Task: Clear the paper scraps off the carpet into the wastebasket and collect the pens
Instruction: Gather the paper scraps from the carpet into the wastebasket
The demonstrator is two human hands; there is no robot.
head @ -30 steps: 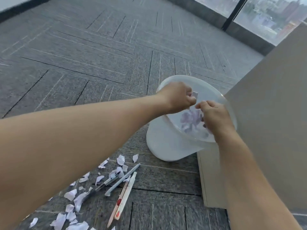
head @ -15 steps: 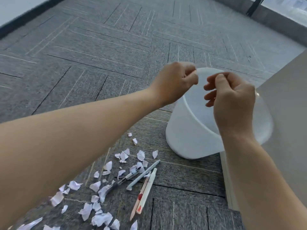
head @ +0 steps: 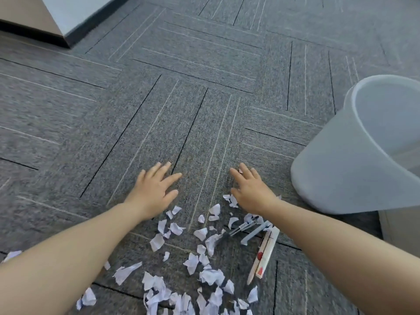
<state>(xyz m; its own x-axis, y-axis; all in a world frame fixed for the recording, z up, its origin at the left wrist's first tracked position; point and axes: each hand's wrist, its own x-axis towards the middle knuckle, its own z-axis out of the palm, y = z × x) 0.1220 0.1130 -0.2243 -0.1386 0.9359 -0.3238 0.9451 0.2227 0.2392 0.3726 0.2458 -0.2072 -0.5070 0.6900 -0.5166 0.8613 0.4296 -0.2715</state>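
Both hands' fingers splayed flat, empty, on ribbed grey carpet (head: pixel 204 123); crumpled paper scraps (head: pixel 200 258) near.

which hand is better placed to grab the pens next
Right. The right hand lies open on the carpet just beyond the pens, on the wastebasket side; the left hand is farther off, across the scraps.

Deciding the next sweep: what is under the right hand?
The right hand lies open, flat over the carpet. Paper scraps poke out beside its thumb. Anything beneath the palm is covered.
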